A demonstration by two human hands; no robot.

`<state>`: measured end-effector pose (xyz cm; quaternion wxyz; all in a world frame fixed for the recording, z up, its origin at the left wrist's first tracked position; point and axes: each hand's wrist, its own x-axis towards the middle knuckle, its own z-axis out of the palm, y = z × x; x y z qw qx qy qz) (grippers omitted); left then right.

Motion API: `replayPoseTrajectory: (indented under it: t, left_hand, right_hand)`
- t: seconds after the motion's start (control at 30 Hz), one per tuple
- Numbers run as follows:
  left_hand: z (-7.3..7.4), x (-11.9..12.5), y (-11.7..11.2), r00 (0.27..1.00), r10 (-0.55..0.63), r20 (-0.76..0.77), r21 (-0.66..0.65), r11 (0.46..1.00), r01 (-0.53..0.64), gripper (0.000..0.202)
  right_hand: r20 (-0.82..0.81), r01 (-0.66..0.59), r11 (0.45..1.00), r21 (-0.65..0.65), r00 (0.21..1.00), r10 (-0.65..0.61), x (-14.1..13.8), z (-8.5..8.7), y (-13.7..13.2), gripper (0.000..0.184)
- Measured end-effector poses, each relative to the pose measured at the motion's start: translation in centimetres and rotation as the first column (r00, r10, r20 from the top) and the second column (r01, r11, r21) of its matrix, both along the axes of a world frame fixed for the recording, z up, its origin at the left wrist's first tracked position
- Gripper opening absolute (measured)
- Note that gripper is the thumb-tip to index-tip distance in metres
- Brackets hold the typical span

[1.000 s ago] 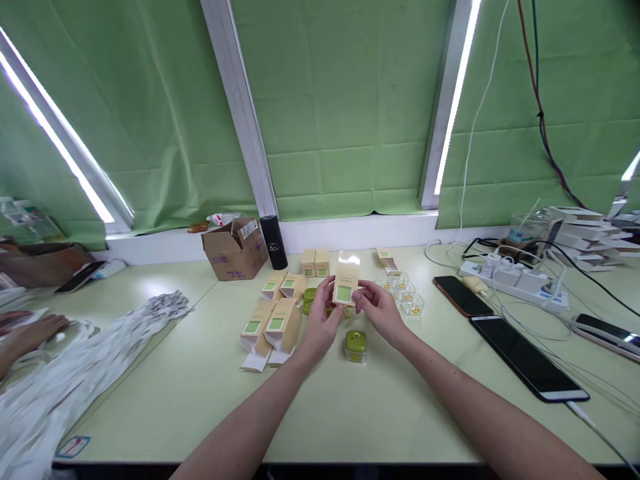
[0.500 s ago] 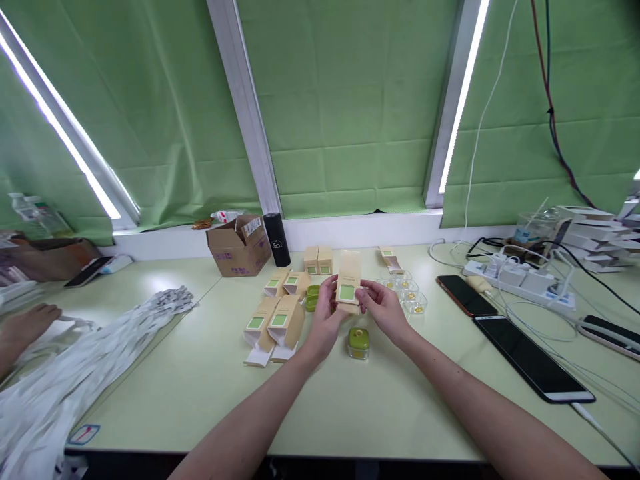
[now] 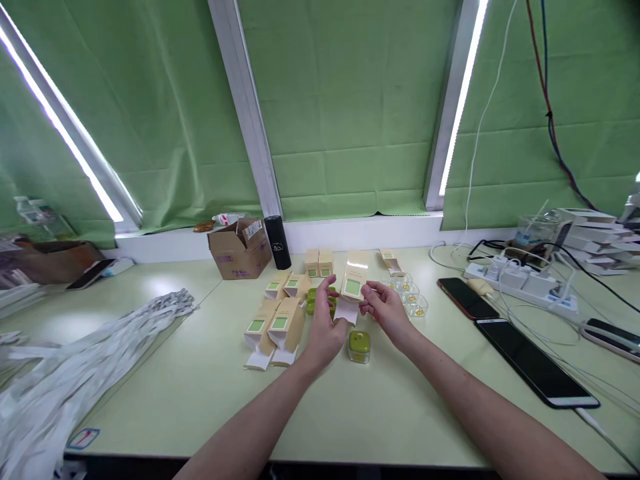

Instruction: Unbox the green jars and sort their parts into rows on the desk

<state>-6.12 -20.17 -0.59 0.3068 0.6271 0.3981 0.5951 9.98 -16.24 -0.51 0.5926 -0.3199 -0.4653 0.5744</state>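
Observation:
A small tan carton with a green label (image 3: 353,285) is held above the table between both my hands, its white bottom flap hanging open. My left hand (image 3: 325,327) pinches its lower left edge. My right hand (image 3: 384,308) grips its right side. Just below the carton a little clear jar with a green lid (image 3: 359,346) stands on the pale green table (image 3: 200,393). Several more tan cartons (image 3: 275,328) lie left of my hands, some with open flaps. Empty clear jars (image 3: 411,298) sit to the right.
A brown cardboard box (image 3: 239,248) and a black cylinder (image 3: 277,242) stand at the back. White straps (image 3: 75,360) pile up at the left. Phones (image 3: 535,363), a power strip (image 3: 520,283) and cables fill the right side.
The carton's bottom flap has opened and now hangs down white. Another person's hand at the far left has left the view.

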Motion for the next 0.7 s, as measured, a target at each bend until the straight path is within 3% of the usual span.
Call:
replayPoseTrajectory:
  t: [0.1,0.27,0.5,0.7]
  left_hand:
    - [-0.14,-0.16,-0.13,0.991,0.081,-0.102,0.116,0.991,-0.069,0.076]
    - [-0.19,-0.29,-0.05,0.970,0.125,-0.210,0.342,0.938,-0.047,0.061]
    - [-0.44,-0.05,0.43,0.952,0.240,-0.189,0.326,0.930,-0.170,0.039]
    - [-0.62,-0.17,0.22,0.936,0.265,-0.232,0.357,0.918,-0.172,0.031]
  right_hand:
    - [-0.049,-0.017,1.000,-0.018,0.999,0.016,-0.08,0.04,-0.14,0.058]
    - [-0.056,-0.017,1.000,0.010,0.998,0.017,-0.22,-0.22,-0.11,0.056]
    - [0.034,-0.022,0.998,0.057,0.999,0.020,-0.38,0.00,-0.50,0.058]
    - [-0.002,-0.004,1.000,0.010,1.000,0.004,-0.12,0.17,-0.52,0.056]
